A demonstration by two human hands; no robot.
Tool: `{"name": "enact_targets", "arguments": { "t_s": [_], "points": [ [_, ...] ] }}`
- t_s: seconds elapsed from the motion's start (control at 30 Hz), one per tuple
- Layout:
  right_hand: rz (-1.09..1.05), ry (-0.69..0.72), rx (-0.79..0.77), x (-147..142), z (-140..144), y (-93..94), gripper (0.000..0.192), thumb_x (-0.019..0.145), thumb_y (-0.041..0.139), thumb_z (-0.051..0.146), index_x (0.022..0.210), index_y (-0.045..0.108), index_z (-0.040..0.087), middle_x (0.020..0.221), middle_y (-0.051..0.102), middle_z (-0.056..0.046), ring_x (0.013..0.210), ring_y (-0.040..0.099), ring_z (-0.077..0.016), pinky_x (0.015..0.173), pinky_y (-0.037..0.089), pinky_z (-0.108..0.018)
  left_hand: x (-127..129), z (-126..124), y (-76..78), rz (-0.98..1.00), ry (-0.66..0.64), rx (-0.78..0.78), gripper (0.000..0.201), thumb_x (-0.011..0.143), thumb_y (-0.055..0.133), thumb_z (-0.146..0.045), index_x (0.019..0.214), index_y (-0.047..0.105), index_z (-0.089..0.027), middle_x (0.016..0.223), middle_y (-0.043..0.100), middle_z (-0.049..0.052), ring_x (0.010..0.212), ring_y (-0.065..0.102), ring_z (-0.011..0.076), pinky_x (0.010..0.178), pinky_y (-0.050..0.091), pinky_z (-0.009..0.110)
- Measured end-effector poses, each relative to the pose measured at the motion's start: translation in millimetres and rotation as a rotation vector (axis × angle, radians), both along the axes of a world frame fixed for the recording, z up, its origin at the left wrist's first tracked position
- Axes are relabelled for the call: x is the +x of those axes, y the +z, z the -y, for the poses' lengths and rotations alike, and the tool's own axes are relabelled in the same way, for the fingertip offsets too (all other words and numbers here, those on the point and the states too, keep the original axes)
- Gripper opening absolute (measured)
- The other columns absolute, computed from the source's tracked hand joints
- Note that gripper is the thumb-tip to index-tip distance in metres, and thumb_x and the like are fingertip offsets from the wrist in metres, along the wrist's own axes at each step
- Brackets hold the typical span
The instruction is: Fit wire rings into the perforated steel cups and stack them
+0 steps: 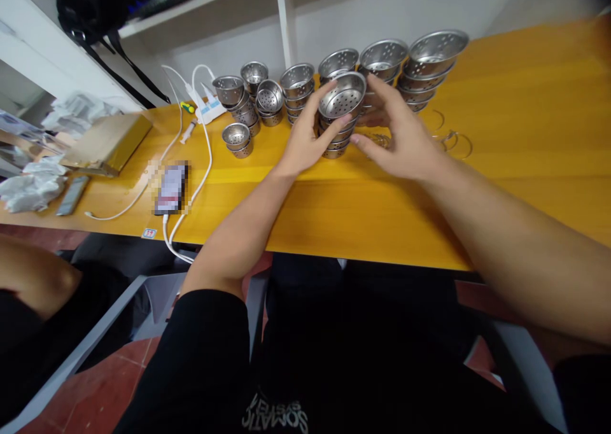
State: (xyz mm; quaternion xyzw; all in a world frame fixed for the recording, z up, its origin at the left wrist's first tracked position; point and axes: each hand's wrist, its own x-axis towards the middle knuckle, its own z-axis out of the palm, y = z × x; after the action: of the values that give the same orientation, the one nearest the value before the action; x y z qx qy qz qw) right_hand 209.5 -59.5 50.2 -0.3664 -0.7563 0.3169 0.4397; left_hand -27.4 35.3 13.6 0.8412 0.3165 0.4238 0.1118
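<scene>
A stack of perforated metal cups [342, 98] stands between my hands, its top cup tilted toward me. My left hand [308, 132] wraps around the left side, its thumb across the front and index finger at the rim. On the right side, my right hand [401, 132] curves around the same stack, with its thumb low and its index finger by the rim. Its other fingertips are partly hidden behind the cups. Further stacks of perforated cups rise close behind, among them one with a wide top cup [436, 52] and a narrower one [296, 81].
Several thin metal rings [453, 142] lie right of my right hand. Leftward are a small cup pair [237, 138], a power strip [210, 109], a phone [170, 191] on a cable, a syringe [188, 132] and a cardboard box [112, 142]. Another person's arm [35, 275] shows at left.
</scene>
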Motion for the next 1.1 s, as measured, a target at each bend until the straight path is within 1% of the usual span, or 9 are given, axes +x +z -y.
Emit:
{"name": "enact_targets", "arguments": {
  "t_s": [0.07,0.13,0.33,0.4,0.53,0.67,0.93,1.03,1.1],
  "points": [
    [0.043,-0.05,0.107,0.3,0.3,0.3,0.09,0.093,0.081,0.068,0.17,0.033,0.063,0.18,0.039,0.015,0.143,0.063,-0.0379,0.131,0.048,-0.068,-0.2,-1.1,-2.4,0.03,0.008,-0.007,0.091,0.111,0.033,-0.072,0.178,-0.013,-0.032,0.182,0.038,0.014,0.17,0.043,0.0269,0.14,0.037,0.055],
    [0.066,-0.082,0.15,1.0,0.7,0.3,0.086,0.094,0.08,0.068,0.168,0.037,0.062,0.177,0.044,0.012,0.137,0.067,-0.0365,0.125,0.054,-0.066,-1.4,-1.9,-3.2,0.055,-0.002,-0.024,0.096,0.11,0.036,-0.075,0.177,-0.019,-0.032,0.179,0.041,0.016,0.165,0.049,0.0261,0.137,0.042,0.053],
    [0.071,-0.087,0.147,1.5,0.4,0.6,0.088,0.092,0.083,0.067,0.169,0.041,0.057,0.175,0.049,0.007,0.136,0.068,-0.038,0.122,0.056,-0.065,-6.9,-1.6,0.8,0.063,-0.003,-0.055,0.099,0.104,0.047,-0.081,0.179,0.01,-0.029,0.174,0.048,0.018,0.161,0.054,0.0306,0.135,0.045,0.054],
    [0.064,-0.093,0.148,0.8,0.2,2.1,0.088,0.089,0.085,0.067,0.167,0.045,0.056,0.172,0.052,0.007,0.136,0.068,-0.0392,0.123,0.055,-0.066,-6.4,-1.2,0.4,0.047,-0.009,-0.053,0.097,0.106,0.043,-0.08,0.179,0.006,-0.028,0.176,0.045,0.018,0.163,0.052,0.03,0.136,0.044,0.053],
    [0.027,-0.085,0.114,-0.8,3.0,6.7,0.082,0.088,0.087,0.068,0.162,0.053,0.053,0.166,0.06,0.005,0.133,0.071,-0.0386,0.125,0.053,-0.066,-3.9,-1.8,-2.6,-0.002,-0.046,-0.044,0.094,0.11,0.03,-0.077,0.179,-0.011,-0.028,0.182,0.035,0.019,0.167,0.048,0.0279,0.138,0.042,0.052],
    [0.026,-0.074,0.097,-1.9,6.9,10.9,0.073,0.093,0.083,0.067,0.159,0.053,0.055,0.164,0.061,0.006,0.13,0.073,-0.0358,0.124,0.053,-0.066,-4.1,-4.5,-3.8,0.035,-0.056,-0.06,0.097,0.108,0.035,-0.08,0.179,-0.008,-0.03,0.18,0.04,0.019,0.163,0.054,0.0283,0.134,0.048,0.052],
    [0.044,-0.092,0.135,-2.4,6.1,14.8,0.057,0.099,0.074,0.068,0.153,0.057,0.06,0.153,0.069,0.009,0.132,0.07,-0.0349,0.124,0.053,-0.069,-3.0,-6.0,-3.2,-0.008,-0.072,-0.055,0.095,0.11,0.031,-0.078,0.178,-0.016,-0.032,0.177,0.043,0.02,0.159,0.059,0.0278,0.129,0.053,0.053],
    [0.06,-0.099,0.157,-1.2,3.3,10.5,0.059,0.101,0.072,0.067,0.156,0.055,0.055,0.157,0.067,0.006,0.13,0.071,-0.0333,0.122,0.055,-0.065,-2.8,-5.2,-2.2,0.026,-0.07,-0.059,0.095,0.109,0.036,-0.078,0.179,-0.01,-0.032,0.175,0.047,0.02,0.155,0.063,0.0275,0.127,0.056,0.053],
    [0.065,-0.096,0.172,-1.1,0.1,4.7,0.067,0.099,0.077,0.065,0.16,0.053,0.049,0.162,0.063,0.001,0.13,0.071,-0.0341,0.119,0.057,-0.064,-2.9,-4.0,-1.1,0.038,-0.065,-0.061,0.095,0.109,0.037,-0.078,0.179,-0.007,-0.032,0.174,0.048,0.02,0.154,0.064,0.0269,0.126,0.056,0.052]
  ]
}}
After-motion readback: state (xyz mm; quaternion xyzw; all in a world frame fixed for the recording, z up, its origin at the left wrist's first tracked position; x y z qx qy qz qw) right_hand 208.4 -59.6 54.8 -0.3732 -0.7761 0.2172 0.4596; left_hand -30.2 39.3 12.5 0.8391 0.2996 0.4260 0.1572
